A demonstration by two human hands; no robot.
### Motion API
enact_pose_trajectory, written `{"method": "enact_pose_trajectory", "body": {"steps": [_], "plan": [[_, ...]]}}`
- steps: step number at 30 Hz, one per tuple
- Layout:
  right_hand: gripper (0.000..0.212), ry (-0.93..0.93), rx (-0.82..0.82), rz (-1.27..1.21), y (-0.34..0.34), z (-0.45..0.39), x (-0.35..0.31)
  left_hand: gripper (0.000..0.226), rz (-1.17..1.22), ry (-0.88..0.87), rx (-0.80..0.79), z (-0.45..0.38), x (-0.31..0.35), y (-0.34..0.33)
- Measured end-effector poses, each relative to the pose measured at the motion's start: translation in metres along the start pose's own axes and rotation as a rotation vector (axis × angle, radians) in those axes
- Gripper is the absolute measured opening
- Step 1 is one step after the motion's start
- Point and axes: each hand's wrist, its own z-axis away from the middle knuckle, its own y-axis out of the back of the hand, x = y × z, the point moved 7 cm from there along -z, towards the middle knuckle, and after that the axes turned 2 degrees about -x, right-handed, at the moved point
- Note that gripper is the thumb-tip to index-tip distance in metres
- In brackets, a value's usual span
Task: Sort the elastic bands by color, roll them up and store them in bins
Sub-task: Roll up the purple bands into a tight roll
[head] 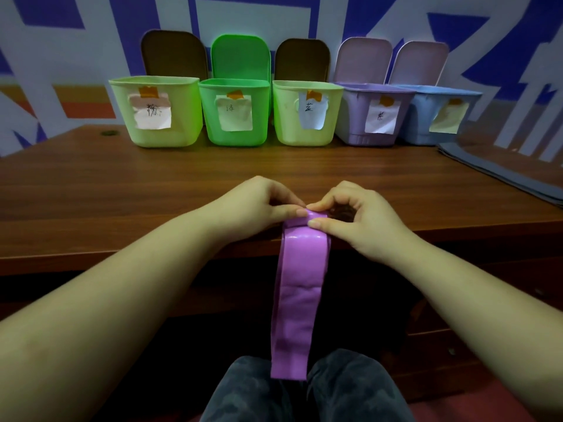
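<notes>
A single head-worn view looks forward and down from the person's seat, close over the near edge of the wooden table (91, 190). It faces the row of bins (234, 114) against the wall; wide-angle bending probably exaggerates the nearness of the forearms.

Left hand (259, 202) and right hand (362, 214) close together, forearms outstretched (fingers curled, thumbs and forefingers pinching).

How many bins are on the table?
5, in one row at the back of the table: pale green bin far left, bright green bin, second pale green bin, purple bin, blue bin far right. None appear hidden.
</notes>
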Motion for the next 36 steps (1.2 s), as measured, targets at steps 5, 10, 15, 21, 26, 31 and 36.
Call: {"method": "enact_pose_trajectory", "body": {"steps": [5, 10, 15, 21, 26, 31, 36], "plan": [[0.002, -0.060, -0.020, -0.131, 0.002, 0.002, 0.001, 0.012, -0.029, -0.050, 0.071, 0.009, 0.004, -0.003], [0.025, -0.251, -0.141, -0.212, 0.004, -0.001, 0.008, 0.020, -0.055, -0.148, 0.142, 0.016, 0.010, -0.003], [0.019, -0.221, -0.274, 0.036, -0.002, 0.004, -0.002, 0.019, 0.028, -0.170, 0.115, 0.019, 0.009, -0.005], [0.018, -0.123, -0.184, 0.086, -0.001, 0.015, -0.008, 0.025, -0.024, -0.009, 0.012, 0.016, -0.002, -0.003], [0.019, -0.078, -0.138, 0.148, -0.006, 0.024, -0.017, 0.020, -0.079, -0.031, 0.031, 0.020, -0.001, -0.008], [0.019, -0.059, -0.097, 0.208, -0.008, 0.029, -0.026, 0.021, -0.050, -0.058, 0.030, 0.030, 0.007, -0.013], [0.016, -0.022, -0.072, 0.147, 0.000, 0.037, -0.051, 0.018, 0.113, -0.027, 0.058, 0.052, 0.018, -0.012]]}}
